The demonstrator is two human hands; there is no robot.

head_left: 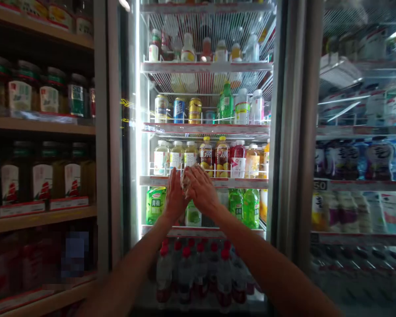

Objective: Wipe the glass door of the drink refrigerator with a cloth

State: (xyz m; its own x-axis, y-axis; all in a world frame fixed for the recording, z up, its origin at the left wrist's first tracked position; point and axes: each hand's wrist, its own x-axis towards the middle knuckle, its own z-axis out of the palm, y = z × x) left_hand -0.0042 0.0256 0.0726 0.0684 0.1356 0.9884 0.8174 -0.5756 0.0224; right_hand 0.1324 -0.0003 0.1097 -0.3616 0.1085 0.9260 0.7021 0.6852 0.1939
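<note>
My left hand [175,193] is raised in front of the lit drinks cooler, its fingers pointing up and close together. Beside it, my right hand [201,187] leans inward with its fingers bent over. A small, pale, crumpled-looking thing [186,179] shows between the two hands; its kind is unclear and the palms cover most of it. Behind my fingertips stand pale yellow bottles [177,154] and dark tea bottles with yellow caps [206,154]. Below are a green pack [155,207] and green bottles [244,208], with one pale green-labelled container [193,215] partly hidden by my hands.
Cans [195,110] and a green bottle [226,103] stand on the shelf above. Red-capped clear bottles [186,273] fill the cooler's bottom. Wooden shelves with jars [21,86] are at left. At right, past a metal frame [293,132], another cooler holds bottles [379,160].
</note>
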